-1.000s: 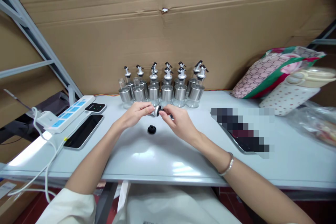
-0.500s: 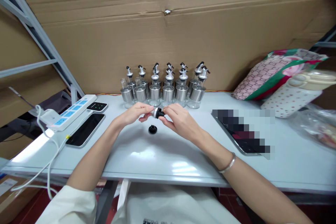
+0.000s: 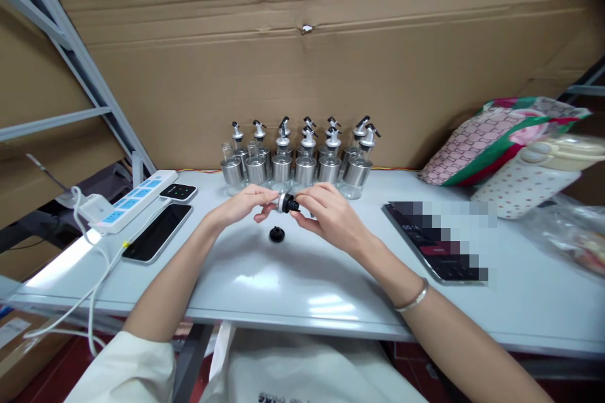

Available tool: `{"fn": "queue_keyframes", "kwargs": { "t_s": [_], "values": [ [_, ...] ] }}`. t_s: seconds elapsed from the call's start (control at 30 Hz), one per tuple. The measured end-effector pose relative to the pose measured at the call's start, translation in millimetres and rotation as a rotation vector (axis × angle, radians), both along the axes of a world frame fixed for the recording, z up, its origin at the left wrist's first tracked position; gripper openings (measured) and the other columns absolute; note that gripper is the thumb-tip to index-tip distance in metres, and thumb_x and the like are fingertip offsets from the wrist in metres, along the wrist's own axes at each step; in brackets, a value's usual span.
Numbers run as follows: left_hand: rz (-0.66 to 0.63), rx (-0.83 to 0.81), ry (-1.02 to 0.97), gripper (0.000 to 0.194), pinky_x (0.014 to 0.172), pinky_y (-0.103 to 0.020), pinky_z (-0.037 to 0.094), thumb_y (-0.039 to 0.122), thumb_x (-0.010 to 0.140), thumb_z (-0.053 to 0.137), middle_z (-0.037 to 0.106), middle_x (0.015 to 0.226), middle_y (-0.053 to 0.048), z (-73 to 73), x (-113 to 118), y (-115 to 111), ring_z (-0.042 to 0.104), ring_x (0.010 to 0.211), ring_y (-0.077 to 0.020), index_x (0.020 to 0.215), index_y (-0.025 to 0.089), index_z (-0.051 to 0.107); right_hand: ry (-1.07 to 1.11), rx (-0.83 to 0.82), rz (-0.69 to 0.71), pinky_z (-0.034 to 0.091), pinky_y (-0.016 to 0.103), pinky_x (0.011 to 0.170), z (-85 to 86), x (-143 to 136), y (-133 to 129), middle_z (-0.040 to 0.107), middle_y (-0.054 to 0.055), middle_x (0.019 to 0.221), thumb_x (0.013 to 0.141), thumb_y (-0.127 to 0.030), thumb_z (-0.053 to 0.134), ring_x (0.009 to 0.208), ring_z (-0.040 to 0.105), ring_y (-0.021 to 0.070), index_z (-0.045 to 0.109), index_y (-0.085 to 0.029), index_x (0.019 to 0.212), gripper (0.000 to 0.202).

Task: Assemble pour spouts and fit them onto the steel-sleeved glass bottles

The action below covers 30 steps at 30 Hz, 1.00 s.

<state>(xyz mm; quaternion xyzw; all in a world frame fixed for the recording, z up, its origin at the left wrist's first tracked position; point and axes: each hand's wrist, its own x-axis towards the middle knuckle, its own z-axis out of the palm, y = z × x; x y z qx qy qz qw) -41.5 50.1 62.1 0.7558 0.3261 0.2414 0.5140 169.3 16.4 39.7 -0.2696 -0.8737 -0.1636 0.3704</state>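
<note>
Between my hands is a pour spout (image 3: 285, 203) with a silver collar and a black ribbed stopper, held sideways above the table. My left hand (image 3: 248, 201) is closed on its silver end. The fingers of my right hand (image 3: 324, 211) pinch the black stopper end. Just below, a small round black cap (image 3: 276, 234) lies on the table. Behind my hands stand several glass bottles with steel sleeves (image 3: 282, 170). Most carry silver and black spouts; two at the front left, such as this bottle (image 3: 256, 170), have bare necks.
On the left are a power strip (image 3: 137, 198), a small black device (image 3: 178, 192), a phone (image 3: 158, 233) and white cables. A partly pixelated phone (image 3: 425, 245), a patterned bag (image 3: 477, 145), a dotted flask (image 3: 524, 182) and clear plastic (image 3: 567, 227) lie right. Cardboard (image 3: 265, 75) stands behind.
My right fingers have drawn slightly to the right along the black stopper, leaving more of it showing. The whole view has shifted a little; the cap stays on the table.
</note>
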Motion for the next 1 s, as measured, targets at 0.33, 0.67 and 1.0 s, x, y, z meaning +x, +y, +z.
{"fn": "queue_keyframes", "kwargs": {
  "t_s": [0.33,0.67,1.0],
  "values": [
    [-0.051,0.0,0.027,0.047,0.053,-0.026,0.031,0.056,0.082,0.049,0.04,0.04,0.006,-0.3,-1.8,2.3,0.034,0.038,-0.0063,0.059,0.015,0.049,0.042,0.243,0.03,0.044,0.03,0.071,-1.6,-4.4,0.7,0.068,0.005,0.076,0.088,-0.022,0.051,0.068,0.059,0.015,0.054,-0.019,0.082,0.008],
    [0.414,0.338,0.043,0.037,0.062,-0.026,0.041,0.049,0.085,0.045,0.053,0.062,0.0,-31.0,-26.4,44.0,0.049,0.058,-0.0123,0.067,0.017,0.05,0.348,0.206,-0.036,0.046,0.029,0.063,3.1,17.6,2.1,0.062,0.005,0.076,0.079,-0.021,0.06,0.071,0.057,0.0176,0.049,-0.021,0.082,0.011],
    [0.454,0.627,0.378,0.02,0.089,-0.035,0.043,0.025,0.089,0.043,0.059,0.103,-0.007,-91.2,-3.7,56.1,0.056,0.098,-0.0211,0.105,0.017,0.052,0.133,-0.106,-0.104,0.042,0.03,0.07,-4.6,11.3,0.6,0.067,0.007,0.088,0.084,-0.022,0.055,0.08,0.062,0.0191,0.057,-0.017,0.092,0.009]
  ]
}}
